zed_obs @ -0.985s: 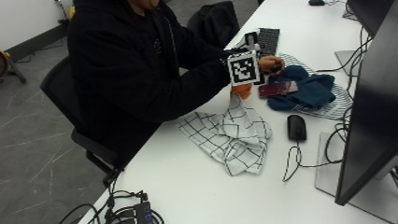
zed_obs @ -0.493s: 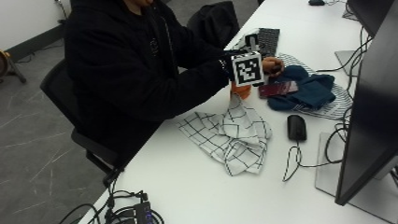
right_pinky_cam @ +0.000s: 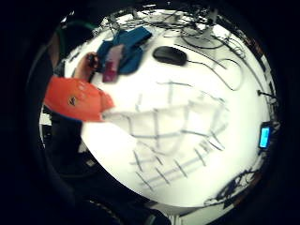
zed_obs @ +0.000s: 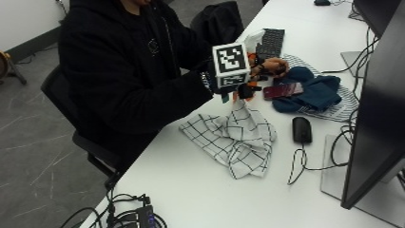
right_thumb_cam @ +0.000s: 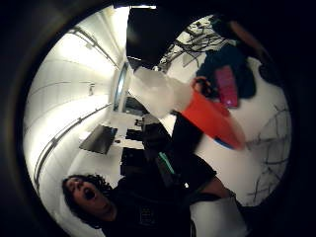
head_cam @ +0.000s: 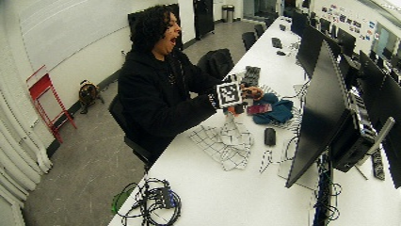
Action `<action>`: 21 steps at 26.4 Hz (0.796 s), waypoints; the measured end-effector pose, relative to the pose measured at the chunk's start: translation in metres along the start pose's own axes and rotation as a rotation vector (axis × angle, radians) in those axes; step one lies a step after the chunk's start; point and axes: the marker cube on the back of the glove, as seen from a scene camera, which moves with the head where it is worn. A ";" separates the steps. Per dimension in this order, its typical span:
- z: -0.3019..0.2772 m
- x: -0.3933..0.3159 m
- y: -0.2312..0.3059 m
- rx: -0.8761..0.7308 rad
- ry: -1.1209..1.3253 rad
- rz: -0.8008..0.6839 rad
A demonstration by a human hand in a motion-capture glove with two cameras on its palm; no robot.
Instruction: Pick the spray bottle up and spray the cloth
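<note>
Your gloved right hand [zed_obs: 223,84] is up above the checked cloth [zed_obs: 235,137], wrapped round the orange-and-white spray bottle [right_thumb_cam: 190,106], so the nozzle presumably points at the fabric.

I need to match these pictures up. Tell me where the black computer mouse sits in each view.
Little finger side palm view: mouse on the table beside the checked cloth.
Thumb side palm view: cannot make it out.
Outside view: mouse beside cloth.
Wide outside view: mouse.
Shared landmark: the cloth.
</note>
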 end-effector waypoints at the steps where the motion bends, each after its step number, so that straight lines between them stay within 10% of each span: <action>1: -0.005 0.006 0.011 -0.020 0.075 0.018; 21: -0.026 0.060 0.156 -0.079 0.490 0.214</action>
